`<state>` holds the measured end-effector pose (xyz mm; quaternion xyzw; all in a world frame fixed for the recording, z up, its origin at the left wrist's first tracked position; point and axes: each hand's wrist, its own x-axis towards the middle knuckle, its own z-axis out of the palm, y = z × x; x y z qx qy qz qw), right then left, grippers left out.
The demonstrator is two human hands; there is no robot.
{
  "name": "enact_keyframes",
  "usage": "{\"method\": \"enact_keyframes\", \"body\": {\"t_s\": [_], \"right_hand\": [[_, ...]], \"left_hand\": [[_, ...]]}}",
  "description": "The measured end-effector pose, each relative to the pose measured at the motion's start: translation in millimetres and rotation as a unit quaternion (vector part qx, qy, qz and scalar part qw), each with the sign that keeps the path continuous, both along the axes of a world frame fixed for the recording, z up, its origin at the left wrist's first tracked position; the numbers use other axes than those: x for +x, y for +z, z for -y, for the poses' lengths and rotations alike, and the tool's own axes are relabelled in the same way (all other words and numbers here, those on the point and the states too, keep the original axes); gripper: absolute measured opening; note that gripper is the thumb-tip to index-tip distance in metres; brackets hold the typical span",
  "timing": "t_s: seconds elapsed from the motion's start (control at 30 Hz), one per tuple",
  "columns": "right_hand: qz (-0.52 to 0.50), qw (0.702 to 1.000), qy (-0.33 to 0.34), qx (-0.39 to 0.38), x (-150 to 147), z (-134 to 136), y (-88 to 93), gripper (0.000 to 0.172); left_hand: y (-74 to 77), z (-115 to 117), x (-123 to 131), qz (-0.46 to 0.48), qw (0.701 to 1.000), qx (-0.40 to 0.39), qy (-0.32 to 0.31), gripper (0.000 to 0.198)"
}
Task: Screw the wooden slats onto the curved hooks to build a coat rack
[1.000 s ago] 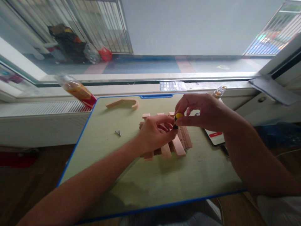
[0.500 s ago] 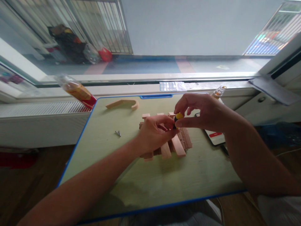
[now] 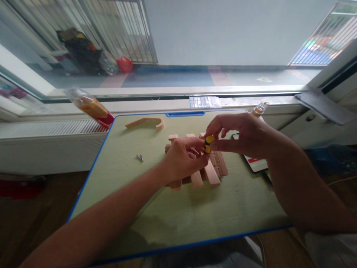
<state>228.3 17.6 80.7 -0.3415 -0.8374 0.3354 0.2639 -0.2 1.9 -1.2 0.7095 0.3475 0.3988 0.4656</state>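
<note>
A slatted wooden piece [image 3: 208, 172] made of pale strips lies in the middle of the green table [image 3: 119, 178]. My right hand [image 3: 241, 134] pinches a small yellow and black screwdriver handle [image 3: 208, 143] above the slats. My left hand [image 3: 182, 158] rests on the wooden piece right beside the tool, fingers curled against its lower end. What the left fingertips pinch is hidden.
Two small screws [image 3: 140, 158] lie on the table to the left. A curved wooden part [image 3: 146, 122] sits near the far edge. A bottle with a red label [image 3: 90, 106] leans at the back left corner. A phone [image 3: 254, 162] lies under my right wrist; a small bottle [image 3: 259, 109] stands behind.
My right hand has turned slightly on the screwdriver handle, and its fingers sit a little lower. My left hand stays in place on the wooden piece.
</note>
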Motion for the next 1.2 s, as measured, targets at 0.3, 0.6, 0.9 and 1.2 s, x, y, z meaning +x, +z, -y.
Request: {"method": "enact_keyframes", "body": {"t_s": [0.3, 0.6, 0.9, 1.2], "right_hand": [[-0.012, 0.999, -0.033, 0.013, -2, 1, -3.7, 0.032], [-0.007, 0.999, -0.045, 0.019, -6, 3, -4.2, 0.032], [0.002, 1.0, 0.024, 0.02, 1, -3, 1.5, 0.029], [0.005, 1.0, 0.001, 0.029, -1, 0, -1.4, 0.027]], "left_hand": [[-1.6, -2, 1, 0.003, 1.0, -0.006, 0.02, 0.017], [2.5, -1, 1, -0.006, 0.999, -0.003, 0.033, 0.013], [-0.7, -1, 1, 0.0, 1.0, 0.002, 0.018, 0.014], [-2.5, -1, 0, -0.007, 1.0, -0.02, 0.0, 0.015]]}}
